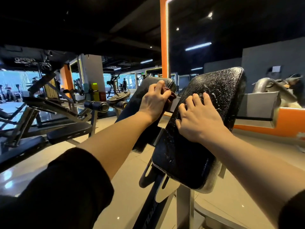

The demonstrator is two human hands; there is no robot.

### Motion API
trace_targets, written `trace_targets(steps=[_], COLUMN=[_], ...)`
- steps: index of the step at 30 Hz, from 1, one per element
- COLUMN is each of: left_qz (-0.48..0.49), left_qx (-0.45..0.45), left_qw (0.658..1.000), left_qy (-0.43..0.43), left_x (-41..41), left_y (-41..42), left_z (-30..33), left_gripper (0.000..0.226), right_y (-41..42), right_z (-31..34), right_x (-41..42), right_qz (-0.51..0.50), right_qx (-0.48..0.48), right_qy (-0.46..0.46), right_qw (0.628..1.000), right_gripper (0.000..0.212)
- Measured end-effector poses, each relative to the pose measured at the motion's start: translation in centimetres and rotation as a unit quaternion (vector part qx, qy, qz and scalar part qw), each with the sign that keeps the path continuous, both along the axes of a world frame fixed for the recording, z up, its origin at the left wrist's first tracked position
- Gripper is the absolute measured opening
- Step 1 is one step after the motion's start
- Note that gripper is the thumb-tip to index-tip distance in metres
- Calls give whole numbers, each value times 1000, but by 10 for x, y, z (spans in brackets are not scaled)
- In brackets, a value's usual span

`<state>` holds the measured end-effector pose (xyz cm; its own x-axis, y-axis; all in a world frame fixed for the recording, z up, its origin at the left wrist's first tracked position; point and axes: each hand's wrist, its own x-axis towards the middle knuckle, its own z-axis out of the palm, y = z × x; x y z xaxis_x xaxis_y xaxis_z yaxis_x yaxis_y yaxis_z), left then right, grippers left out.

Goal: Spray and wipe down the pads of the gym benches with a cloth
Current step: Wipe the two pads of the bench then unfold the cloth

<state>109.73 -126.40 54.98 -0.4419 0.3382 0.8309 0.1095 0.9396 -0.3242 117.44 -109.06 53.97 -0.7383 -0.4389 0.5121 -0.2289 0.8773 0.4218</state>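
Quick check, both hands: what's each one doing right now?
Left hand: grips the dark red cloth against the left pad.
Right hand: holds nothing, fingers spread on the wet right pad.

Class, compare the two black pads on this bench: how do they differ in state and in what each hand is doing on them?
The right pad is beaded with droplets; the left pad looks mostly smooth. The right hand rests bare on the right pad, fingers spread; the left hand grips a dark red cloth against the left pad. Both pads are black, tilted and side by side.
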Motion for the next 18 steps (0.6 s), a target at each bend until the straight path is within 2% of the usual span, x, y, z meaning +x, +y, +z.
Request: trace_targets(steps=[3,5,9,13,15,18], left_qz=[44,76,18,-13,-35,-120], left_qx=[64,84,100,117,72,-100], left_qw=[997,993,991,987,990,977], left_qy=[7,-25,-91,-110,-113,-143], left_x=[-12,-18,-11,8,21,34], left_y=[4,0,-15,-28,-36,-48], left_z=[7,-2,-32,-38,-44,-63], left_gripper=[19,26,51,44,41,35], right_y=[0,0,1,2,2,1], right_z=[0,1,2,2,2,0], right_x=[0,0,0,1,2,4], right_qz=[4,3,4,1,0,-1], right_qx=[-4,-7,-1,0,4,5], right_qy=[-4,-2,0,-5,-1,1], right_qw=[1000,1000,1000,1000,1000,1000], right_gripper=[62,62,63,63,63,64])
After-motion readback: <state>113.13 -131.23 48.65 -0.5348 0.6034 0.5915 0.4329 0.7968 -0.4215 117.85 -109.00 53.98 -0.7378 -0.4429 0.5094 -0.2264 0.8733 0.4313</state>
